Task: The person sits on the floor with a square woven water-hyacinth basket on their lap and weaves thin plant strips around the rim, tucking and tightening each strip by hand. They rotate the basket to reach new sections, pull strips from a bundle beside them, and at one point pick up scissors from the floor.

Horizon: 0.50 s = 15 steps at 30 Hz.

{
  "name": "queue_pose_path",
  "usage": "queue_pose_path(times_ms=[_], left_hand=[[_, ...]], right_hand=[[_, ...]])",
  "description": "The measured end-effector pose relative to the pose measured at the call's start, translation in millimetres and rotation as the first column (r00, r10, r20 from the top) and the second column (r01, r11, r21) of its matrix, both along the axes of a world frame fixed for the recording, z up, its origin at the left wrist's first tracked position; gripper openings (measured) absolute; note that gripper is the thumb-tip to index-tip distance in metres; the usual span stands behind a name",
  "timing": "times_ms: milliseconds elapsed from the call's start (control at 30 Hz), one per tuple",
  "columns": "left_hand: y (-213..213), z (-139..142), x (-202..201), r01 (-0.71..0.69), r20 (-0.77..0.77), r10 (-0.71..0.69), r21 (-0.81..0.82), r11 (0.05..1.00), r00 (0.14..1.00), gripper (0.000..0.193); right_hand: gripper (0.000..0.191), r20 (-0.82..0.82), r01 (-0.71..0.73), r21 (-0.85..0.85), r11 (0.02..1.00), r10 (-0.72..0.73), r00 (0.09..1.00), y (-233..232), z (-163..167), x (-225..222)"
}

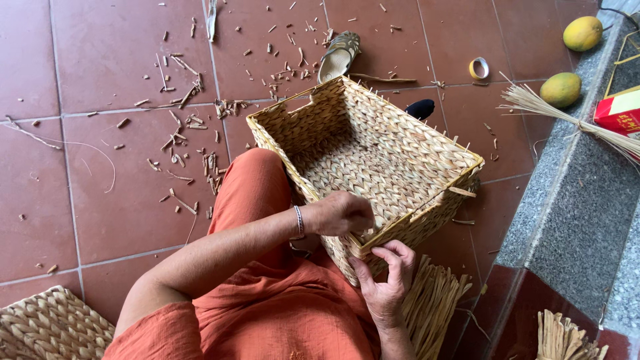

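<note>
A red-and-white box (619, 111) (partly cut off) lies at the right edge.

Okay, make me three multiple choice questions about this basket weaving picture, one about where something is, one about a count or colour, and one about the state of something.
1. Where does the sandal lie?
A. Inside the basket
B. On the tiles beyond the basket
C. On the grey step

2. How many round yellow-green fruits sit on the step?
A. One
B. Two
C. Four

3. How is the woven basket now?
A. Open and empty inside
B. Covered by a lid
C. Full of fruit

Answers: 1 B, it lies on red floor past the far corner. 2 B, two are visible at upper right. 3 A, its woven bottom shows bare.
</note>
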<state>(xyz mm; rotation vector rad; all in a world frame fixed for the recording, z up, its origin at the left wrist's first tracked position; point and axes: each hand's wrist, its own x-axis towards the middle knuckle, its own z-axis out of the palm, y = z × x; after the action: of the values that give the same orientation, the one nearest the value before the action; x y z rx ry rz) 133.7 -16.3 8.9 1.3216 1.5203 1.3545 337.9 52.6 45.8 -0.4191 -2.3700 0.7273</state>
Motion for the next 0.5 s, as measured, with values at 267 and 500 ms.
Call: queue_pose_path(times_ms=[267,500], left_hand=[[-8,11,7,-0.068,-0.126,0.080,0.097,0.993,0.989,0.013],[-19,22,-31,0.204,0.008,-0.204,0.011,0.979,0.979,0.019]], right_hand=[[0.046,-0.009,-0.007,0.019,1.000,0.007,1.000,2,4,-2],[0.050,0.028,-0.045,0.063,0.997,0.043,0.999,-1,9,-1]])
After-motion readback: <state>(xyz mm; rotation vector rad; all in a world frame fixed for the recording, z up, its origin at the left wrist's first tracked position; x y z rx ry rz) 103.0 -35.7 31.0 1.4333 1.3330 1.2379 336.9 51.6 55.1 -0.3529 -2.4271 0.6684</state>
